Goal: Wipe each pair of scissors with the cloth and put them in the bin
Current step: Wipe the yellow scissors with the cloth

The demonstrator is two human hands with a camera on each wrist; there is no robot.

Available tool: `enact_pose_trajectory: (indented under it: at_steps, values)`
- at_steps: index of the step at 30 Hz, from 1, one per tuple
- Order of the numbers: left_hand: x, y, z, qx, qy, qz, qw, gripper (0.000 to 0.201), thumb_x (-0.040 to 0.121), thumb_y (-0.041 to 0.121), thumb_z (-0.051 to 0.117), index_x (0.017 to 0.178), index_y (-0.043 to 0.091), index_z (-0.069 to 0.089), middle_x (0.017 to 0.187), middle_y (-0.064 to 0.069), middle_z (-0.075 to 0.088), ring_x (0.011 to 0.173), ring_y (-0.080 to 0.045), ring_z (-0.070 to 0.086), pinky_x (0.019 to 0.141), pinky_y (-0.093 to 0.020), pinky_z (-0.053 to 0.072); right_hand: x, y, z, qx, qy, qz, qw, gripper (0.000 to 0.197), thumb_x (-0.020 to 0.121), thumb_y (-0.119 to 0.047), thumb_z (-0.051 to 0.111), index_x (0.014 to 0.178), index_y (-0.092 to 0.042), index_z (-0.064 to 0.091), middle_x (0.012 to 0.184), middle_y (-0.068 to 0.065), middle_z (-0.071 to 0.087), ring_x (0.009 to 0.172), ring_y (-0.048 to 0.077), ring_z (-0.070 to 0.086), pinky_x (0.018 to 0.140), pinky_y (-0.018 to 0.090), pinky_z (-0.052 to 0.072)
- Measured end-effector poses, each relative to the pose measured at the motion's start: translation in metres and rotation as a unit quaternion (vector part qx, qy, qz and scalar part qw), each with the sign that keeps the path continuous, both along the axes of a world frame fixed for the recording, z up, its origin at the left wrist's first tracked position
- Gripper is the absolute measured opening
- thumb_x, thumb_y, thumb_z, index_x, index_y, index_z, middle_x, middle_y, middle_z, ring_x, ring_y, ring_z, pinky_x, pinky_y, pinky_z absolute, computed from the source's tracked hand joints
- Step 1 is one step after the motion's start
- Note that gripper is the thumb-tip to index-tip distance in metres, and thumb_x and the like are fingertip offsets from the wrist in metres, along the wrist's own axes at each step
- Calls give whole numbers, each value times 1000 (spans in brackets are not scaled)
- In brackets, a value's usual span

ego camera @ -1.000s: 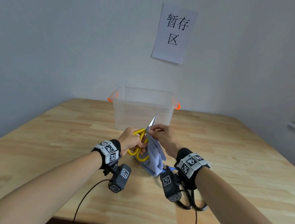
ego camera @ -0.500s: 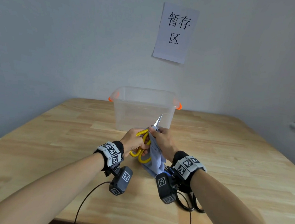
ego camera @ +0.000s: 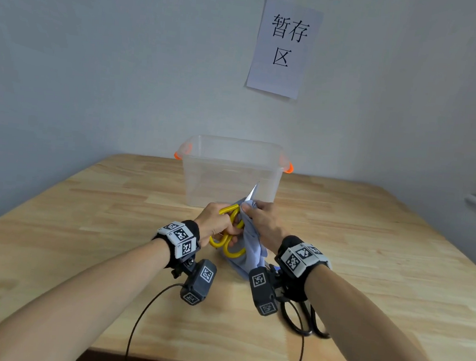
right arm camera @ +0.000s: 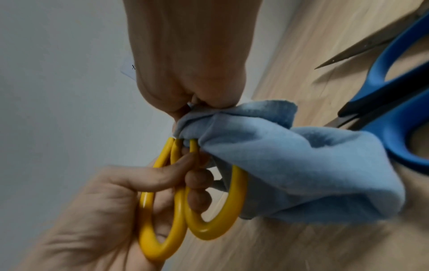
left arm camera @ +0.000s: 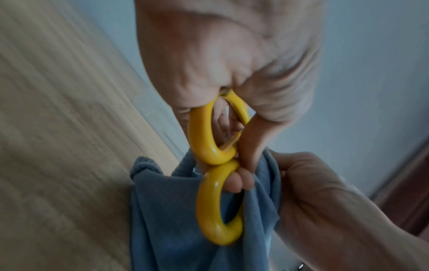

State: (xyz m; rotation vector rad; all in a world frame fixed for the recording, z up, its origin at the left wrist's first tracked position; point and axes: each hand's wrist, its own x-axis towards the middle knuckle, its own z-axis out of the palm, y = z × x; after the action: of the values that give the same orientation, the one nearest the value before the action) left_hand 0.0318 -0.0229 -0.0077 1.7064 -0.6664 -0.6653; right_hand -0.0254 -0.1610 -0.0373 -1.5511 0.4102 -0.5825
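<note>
Left hand (ego camera: 218, 224): grips the yellow scissors (ego camera: 228, 231) by the handle loops; fingers curl through and round the loops, thumb pressed on the upper one (left wrist view, loops at (left arm camera: 217, 165)).
Right hand (ego camera: 265, 220): fist closed round the cloth (ego camera: 250, 253), pinching it about the blades just above the handles (right wrist view, hand at (right arm camera: 188, 69)).
Yellow scissors: held in the air over the table (ego camera: 83, 224), blades shut, tip (ego camera: 253, 191) pointing up and away toward the bin. Only the tip shows past the cloth.
Cloth: blue-grey, bunched round the blades; the rest hangs down below the right hand, lower edge at or near the table top, contact not clear. In the right wrist view (right arm camera: 290, 165).
Bin (ego camera: 231, 174): clear plastic, orange latches, standing on the table near the wall, just beyond the scissor tip. No scissors seen inside.
Blue scissors (right arm camera: 399, 110): lying on the table beside the hanging cloth, right wrist view.
Black scissors (ego camera: 305, 318): on the table under the right wrist, handles toward the person.
Wall: paper sign (ego camera: 283, 47) with printed characters, above the bin.
</note>
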Motion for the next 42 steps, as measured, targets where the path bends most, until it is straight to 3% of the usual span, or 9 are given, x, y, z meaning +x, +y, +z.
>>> enact_pose_trajectory:
  at_steps: [5,7,11,14,20,27,31,34,42]
  values:
    - [5,5,-1,8,32,-17,999,25,79,-22,61,83,2,62,69,-18,63,49,-27,59,48,-31,52,-11,-10,4,14,15,70,997,16,95,5,56,84,3,66,72,13,68,66,20,66,64,29,56]
    - [6,8,-2,9,43,-26,999,27,80,-23,59,83,3,61,70,-19,63,50,-27,58,48,-31,52,-12,-15,5,21,22,91,995,10,95,5,56,93,9,65,85,18,66,77,26,64,73,33,56]
    - [7,9,-2,6,45,-23,999,27,81,-24,57,82,3,57,72,-21,62,51,-27,58,49,-32,51,-11,-14,1,48,16,95,994,32,98,-6,58,112,23,53,99,21,57,91,31,56,83,43,50]
    - [5,7,0,13,31,-14,999,26,81,-23,58,81,4,57,68,-18,62,49,-27,58,49,-31,51,-9,-6,-2,43,-1,61,997,26,99,-10,59,101,15,61,87,19,62,81,29,59,76,40,52]
    - [-3,-1,1,17,-32,-14,999,33,77,-21,55,92,6,68,70,-18,65,55,-30,64,50,-29,51,9,3,-11,58,-19,-26,998,27,93,-20,69,93,7,66,83,24,62,78,33,62,81,55,56]
    - [-3,3,1,12,2,-9,1000,29,80,-23,57,83,5,64,67,-16,62,50,-29,61,47,-29,51,5,-2,-5,-25,-15,-5,1000,25,95,-9,62,73,0,67,67,21,64,65,29,61,70,46,54]
    - [2,8,0,11,50,-21,998,26,81,-23,60,90,2,63,74,-20,63,49,-27,59,45,-29,51,-2,-9,-1,-55,11,24,998,21,93,-7,64,90,14,66,87,33,68,74,31,64,75,47,56]
    - [1,9,-3,16,64,-23,998,26,81,-23,59,90,1,63,74,-20,64,50,-27,59,46,-29,51,-6,-11,0,-44,16,39,998,22,93,-5,64,98,17,64,87,31,68,77,31,65,77,45,56]
    - [-9,-1,-6,-3,34,-14,999,26,80,-22,60,89,2,65,70,-15,61,52,-29,61,50,-31,52,6,-3,-12,-1,2,-41,999,18,90,-19,70,94,-1,68,76,11,65,74,25,63,71,39,54]
